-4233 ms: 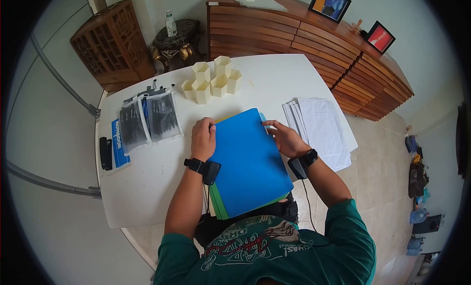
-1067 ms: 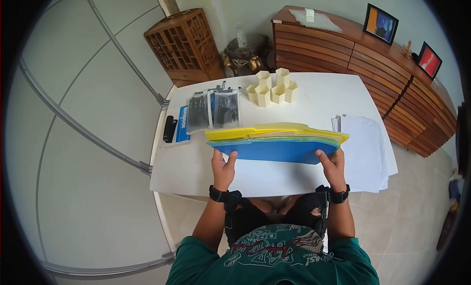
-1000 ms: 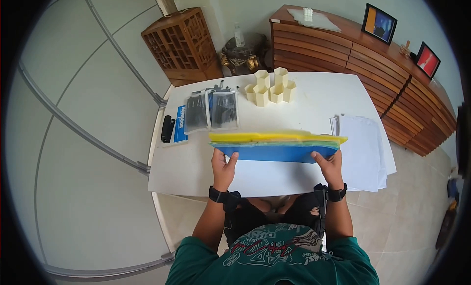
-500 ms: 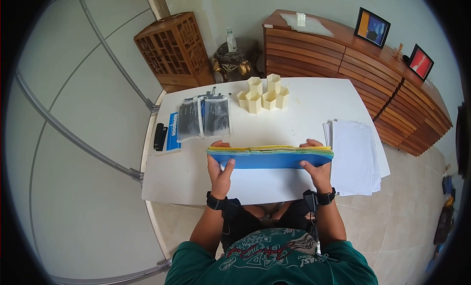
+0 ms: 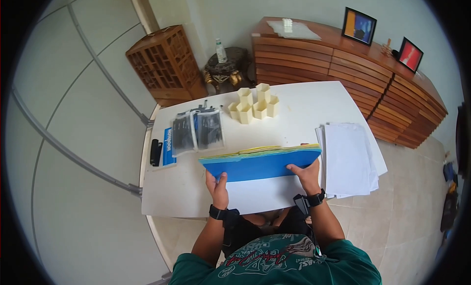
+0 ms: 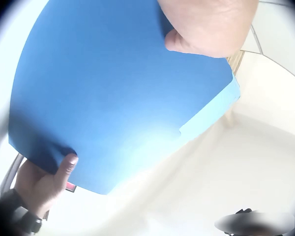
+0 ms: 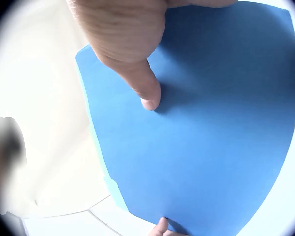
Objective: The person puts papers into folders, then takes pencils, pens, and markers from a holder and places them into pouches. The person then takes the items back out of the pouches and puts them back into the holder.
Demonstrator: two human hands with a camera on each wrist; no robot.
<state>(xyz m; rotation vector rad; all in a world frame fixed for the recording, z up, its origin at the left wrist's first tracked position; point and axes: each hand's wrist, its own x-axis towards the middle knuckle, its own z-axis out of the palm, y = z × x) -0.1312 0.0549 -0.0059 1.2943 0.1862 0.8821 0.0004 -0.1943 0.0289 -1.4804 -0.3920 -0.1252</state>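
Observation:
A stack of coloured file folders (image 5: 260, 168), blue in front with green and yellow edges behind, stands on edge above the white table, its right end slightly higher in the head view. My left hand (image 5: 218, 189) grips its lower left end, thumb on the blue face. At the other end, my right hand (image 5: 309, 178) holds the stack, its thumb (image 7: 150, 93) pressed against the blue cover. The fingers behind the stack are mostly hidden. A light blue tab (image 6: 211, 110) sticks out past the blue cover in the left wrist view.
On the white table (image 5: 171, 197), loose white paper (image 5: 348, 157) lies right. Several cream hexagonal cups (image 5: 245, 113) stand at the back. Mesh zip pouches (image 5: 210, 129), a blue notebook (image 5: 169, 147) and a black stapler-like object (image 5: 155, 152) lie left.
Earlier the stack lay flatter, blue side up, with the hands at its sides; then both hands raised it on edge. Over the last half second it has tilted, its left end dropping.

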